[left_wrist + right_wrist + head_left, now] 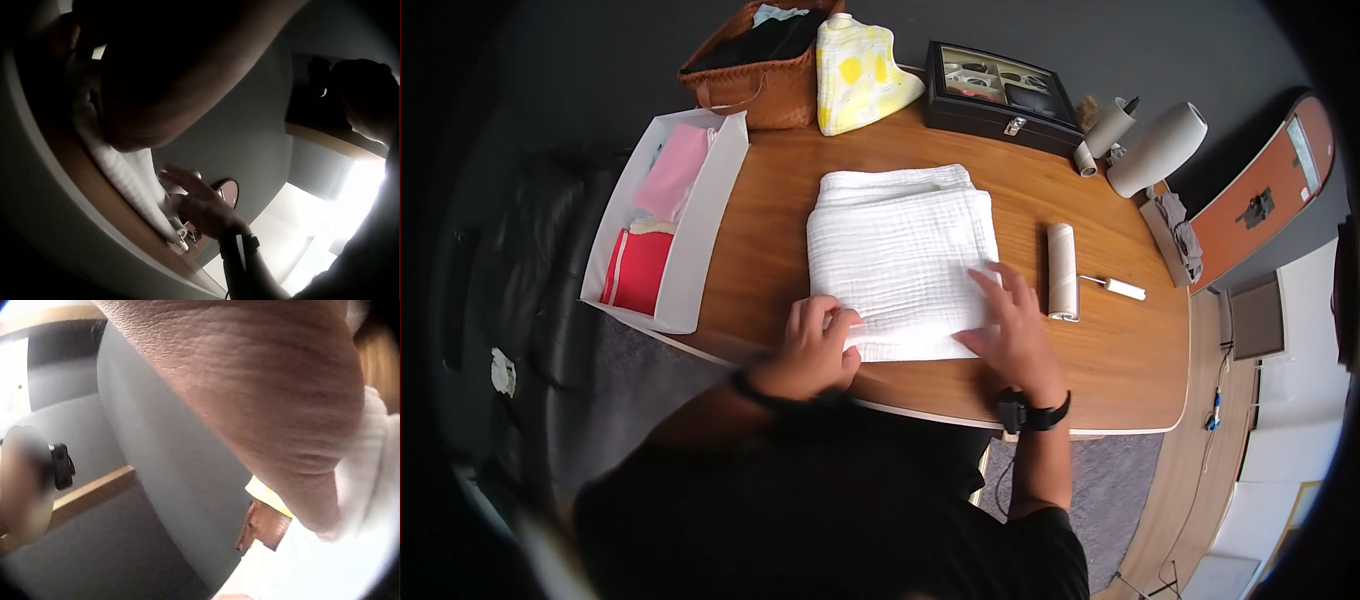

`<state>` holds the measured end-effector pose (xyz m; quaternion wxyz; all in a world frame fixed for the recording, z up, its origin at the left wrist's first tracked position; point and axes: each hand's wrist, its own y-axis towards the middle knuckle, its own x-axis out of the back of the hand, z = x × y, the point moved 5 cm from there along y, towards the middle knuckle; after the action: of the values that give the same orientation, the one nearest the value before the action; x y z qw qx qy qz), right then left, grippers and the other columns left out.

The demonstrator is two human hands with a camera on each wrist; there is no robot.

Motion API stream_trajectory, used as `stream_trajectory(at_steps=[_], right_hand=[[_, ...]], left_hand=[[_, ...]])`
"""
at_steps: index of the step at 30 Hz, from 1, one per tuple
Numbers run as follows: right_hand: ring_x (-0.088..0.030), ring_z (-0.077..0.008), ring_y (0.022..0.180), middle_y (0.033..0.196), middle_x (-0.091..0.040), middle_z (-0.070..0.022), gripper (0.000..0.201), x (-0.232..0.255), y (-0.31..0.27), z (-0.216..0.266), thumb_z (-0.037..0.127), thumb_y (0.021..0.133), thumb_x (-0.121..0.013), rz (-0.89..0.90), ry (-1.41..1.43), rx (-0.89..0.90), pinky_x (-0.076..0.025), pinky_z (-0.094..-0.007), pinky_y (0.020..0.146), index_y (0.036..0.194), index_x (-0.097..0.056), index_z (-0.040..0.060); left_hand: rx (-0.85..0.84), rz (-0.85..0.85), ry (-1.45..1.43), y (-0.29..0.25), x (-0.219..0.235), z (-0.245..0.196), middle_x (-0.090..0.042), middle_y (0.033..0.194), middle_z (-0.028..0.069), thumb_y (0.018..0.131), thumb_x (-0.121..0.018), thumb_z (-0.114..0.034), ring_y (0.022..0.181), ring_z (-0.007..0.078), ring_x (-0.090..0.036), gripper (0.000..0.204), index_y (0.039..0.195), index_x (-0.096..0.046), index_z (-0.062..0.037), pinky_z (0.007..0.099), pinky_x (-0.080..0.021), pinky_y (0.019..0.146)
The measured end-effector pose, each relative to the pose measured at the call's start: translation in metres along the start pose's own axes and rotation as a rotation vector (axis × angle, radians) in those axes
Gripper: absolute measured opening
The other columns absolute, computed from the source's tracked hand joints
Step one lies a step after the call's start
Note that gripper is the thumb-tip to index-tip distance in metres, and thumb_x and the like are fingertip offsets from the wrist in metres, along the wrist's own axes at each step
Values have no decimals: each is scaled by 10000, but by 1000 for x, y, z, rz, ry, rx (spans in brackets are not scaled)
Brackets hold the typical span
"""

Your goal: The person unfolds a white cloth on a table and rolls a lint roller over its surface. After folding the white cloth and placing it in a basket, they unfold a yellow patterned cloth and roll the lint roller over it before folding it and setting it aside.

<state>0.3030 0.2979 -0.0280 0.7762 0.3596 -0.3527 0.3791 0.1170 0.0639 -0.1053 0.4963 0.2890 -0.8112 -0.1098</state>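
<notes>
A folded white muslin cloth (pixel 900 255) lies in layers on the wooden table in front of me. At its near left corner my left hand (pixel 815 335) has its fingers bent, with thumb and fingertips on the cloth's edge. My right hand (pixel 1015 335) is over the near right corner, its fingers spread and slightly blurred, the thumb at the near edge. In the left wrist view the right hand (pixel 197 200) shows again, fingers extended beside the cloth (pixel 128 181). Close-up in the right wrist view, the right hand (pixel 269 406) hides most of its contact with the cloth (pixel 369 550).
A lint roller (pixel 1063 270) lies right of the cloth. To the left, a white box (pixel 675 290) holds folded pink and red fabrics. Along the back stand a brown woven basket (pixel 765 95), a yellow-and-white cloth (pixel 860 80), a black glasses case (pixel 1005 100) and a white vase (pixel 1160 150).
</notes>
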Motion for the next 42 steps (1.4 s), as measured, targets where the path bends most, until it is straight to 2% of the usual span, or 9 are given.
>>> stream_trajectory(at_steps=[4,8,11,17,21,25,30,39,42], right_hand=[[-624,-392,1162,1281,-658,-153,631,-20,-9,-18,-21,699,-838,-93,-52,30,-535,-465,995,1312,-742,91],[-623,-364,1012,1082,-665,-132,532,14,-18,25,-57,630,-808,-265,-69,73,-518,-454,876,1148,-765,57],[-613,-367,984,1076,-665,-136,473,10,-39,27,-54,600,-829,-184,-136,128,-514,-456,868,1052,-748,59],[-568,-375,1141,1218,-642,-134,640,-34,-77,-2,86,658,-939,36,-103,38,-488,-458,966,1229,-649,83],[-574,-387,1214,1304,-639,-136,664,-15,-67,31,125,659,-959,24,-167,16,-492,-463,1030,1251,-661,81],[-590,-397,1250,1364,-639,-156,631,-23,-67,16,74,675,-940,-4,-108,-19,-499,-482,1071,1250,-681,79],[-678,-421,1170,1273,-697,-206,558,-14,-64,21,-103,757,-752,-92,-41,9,-558,-480,1017,1293,-675,36],[-691,-365,1027,1123,-733,-216,530,14,-59,49,142,826,-921,-309,55,189,-548,-430,892,1252,-642,-6],[-655,-328,978,1102,-716,-191,559,36,-58,63,216,837,-941,-383,61,237,-525,-423,881,1249,-629,2]], left_hand=[[63,-84,-99,10,19,-15,-526,1187,179,702,-739,-16,1088,392,-549,469,1155,-635,-86,506,-492,974],[143,-138,-198,2,12,3,-521,1159,171,695,-728,9,1075,396,-538,461,1131,-613,-90,495,-478,968],[91,-118,-107,-1,17,5,-518,1151,160,690,-738,0,1069,396,-532,460,1121,-609,-97,489,-466,970],[-15,2,42,-12,23,8,-515,1216,144,690,-823,-101,1107,386,-541,504,1154,-626,-108,495,-478,1002],[-137,53,-42,-6,29,12,-511,1316,153,779,-871,-255,1168,388,-552,515,1214,-648,-92,493,-499,1040],[-239,114,17,-5,42,9,-516,1355,163,872,-848,-352,1203,392,-562,497,1238,-656,-76,491,-507,1058],[-143,117,33,-4,47,3,-541,1393,105,847,-838,-212,1197,344,-600,471,1255,-645,-77,434,-542,1031],[-62,-50,28,-7,57,-15,-538,1416,97,807,-849,-205,1087,328,-662,523,1272,-648,-74,421,-582,916],[-38,-69,-61,-4,67,-13,-624,1314,85,748,-843,-135,1040,313,-683,529,1248,-677,-91,422,-587,886]])
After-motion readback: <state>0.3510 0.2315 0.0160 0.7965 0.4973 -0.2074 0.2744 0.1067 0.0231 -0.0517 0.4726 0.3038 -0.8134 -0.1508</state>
